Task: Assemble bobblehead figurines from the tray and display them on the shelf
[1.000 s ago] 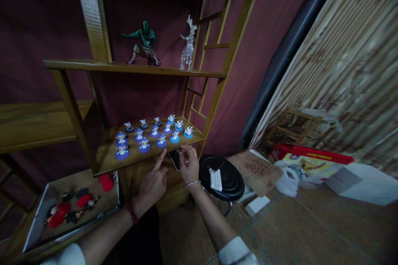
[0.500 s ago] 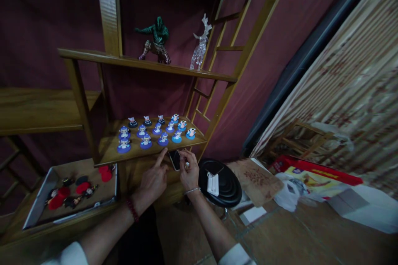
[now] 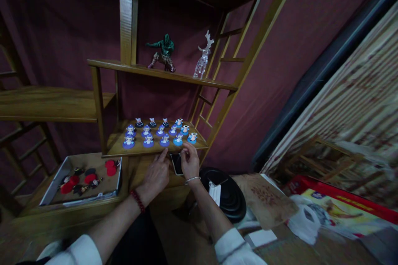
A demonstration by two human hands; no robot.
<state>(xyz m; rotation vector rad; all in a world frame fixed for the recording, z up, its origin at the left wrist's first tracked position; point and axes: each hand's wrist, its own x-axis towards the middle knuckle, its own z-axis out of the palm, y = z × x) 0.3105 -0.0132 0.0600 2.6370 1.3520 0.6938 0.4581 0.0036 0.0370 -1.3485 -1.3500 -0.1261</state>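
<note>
The phone (image 3: 177, 163) is pinched at its edges by the right hand (image 3: 190, 162), left hand (image 3: 156, 174) loosely curled with forefinger out; thin, stiff, probably slick, so best gripped by the long sides.

Small figurines (image 3: 160, 133) stand in rows on the shelf (image 3: 118, 147), behind the phone (image 3: 177, 163), with a tray (image 3: 54, 182) lower left.

Upper shelf (image 3: 130, 67): green figure (image 3: 163, 51) left of clear deer (image 3: 203, 56). Lower shelf: small figurines (image 3: 160, 131) in rows. Tray (image 3: 62, 172) near left holds red discs (image 3: 109, 167). Black stool (image 3: 231, 194) right, white mask (image 3: 215, 193) on it
</note>
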